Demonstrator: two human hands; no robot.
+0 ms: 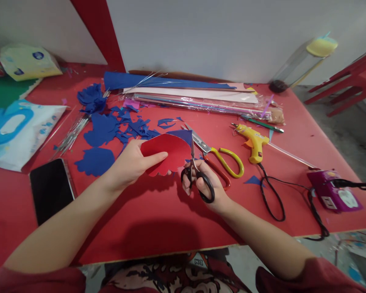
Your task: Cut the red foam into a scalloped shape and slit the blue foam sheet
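My left hand (pixel 137 160) pinches a red sheet (pixel 171 152) with a wavy lower edge, its thumb lying on top. A blue layer (pixel 184 136) shows behind the sheet's upper right. In my right hand (pixel 205 181) are small black-handled scissors (pixel 205 187), blades pointing up at the sheet's right edge. Just beyond them lie larger scissors (pixel 224 162) with one yellow and one orange handle. Blue cut pieces (pixel 100 128) and scraps are scattered beyond my left hand, with a scalloped blue piece (pixel 95 161) nearer.
A black phone (pixel 52 189) and a wipes pack (pixel 18 132) lie left. Wires (pixel 73 134) and a blue flower (pixel 92 98) sit behind. Long rolled sheets (pixel 171 81) line the back. At right are a yellow glue gun (pixel 253 142), its cord and a purple box (pixel 334 190).
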